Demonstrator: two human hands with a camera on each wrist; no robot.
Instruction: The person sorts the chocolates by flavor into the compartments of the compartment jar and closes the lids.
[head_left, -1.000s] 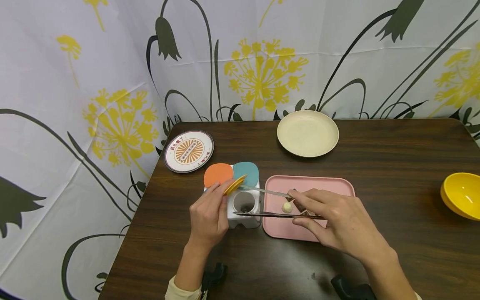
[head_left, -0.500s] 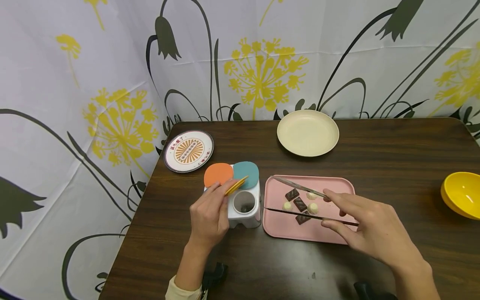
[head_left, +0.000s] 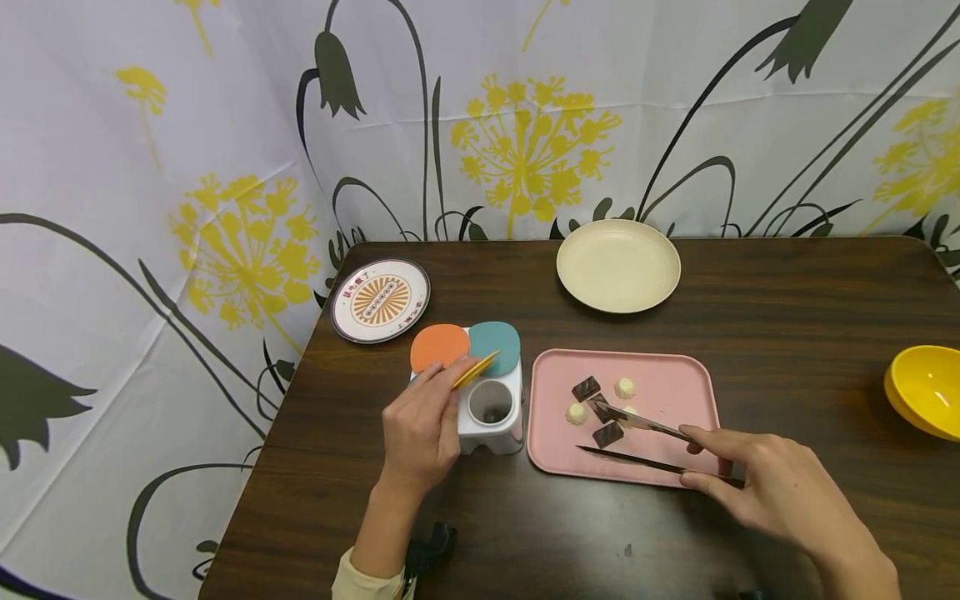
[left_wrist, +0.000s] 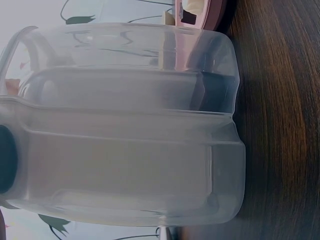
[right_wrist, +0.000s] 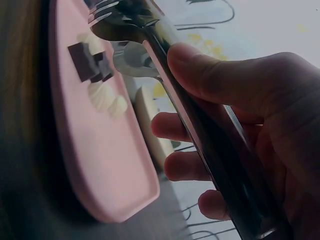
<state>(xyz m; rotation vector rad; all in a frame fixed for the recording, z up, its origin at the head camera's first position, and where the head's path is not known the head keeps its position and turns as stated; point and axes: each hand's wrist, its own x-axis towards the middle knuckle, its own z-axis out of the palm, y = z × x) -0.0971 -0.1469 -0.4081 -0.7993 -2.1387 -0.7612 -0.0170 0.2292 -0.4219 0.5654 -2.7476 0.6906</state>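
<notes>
My left hand (head_left: 420, 421) pinches the raised yellow lid (head_left: 476, 371) of a container (head_left: 489, 442) with orange and teal lids beside it. Under the yellow lid is an open compartment with something dark at its bottom. The container's translucent walls (left_wrist: 125, 165) fill the left wrist view. Metal tongs (right_wrist: 200, 125) are in my right hand (head_left: 783, 492), thumb on one arm and fingers on the other, their tips spread apart. They reach over a pink tray (head_left: 682, 392) holding dark chocolate pieces (head_left: 607, 434) and small cream-white drops (head_left: 577, 413). Nothing shows between the tips.
A cream oval plate (head_left: 618, 267) lies at the back of the table (head_left: 795, 333). To the left rests a patterned round plate (head_left: 381, 302). A yellow bowl (head_left: 926, 392) stands far right. A patterned cloth (head_left: 675, 83) hangs behind the table.
My right hand has drawn the tongs rightward from above the open compartment to over the tray, uncovering the chocolates. My left hand keeps the yellow lid raised in about the same place.
</notes>
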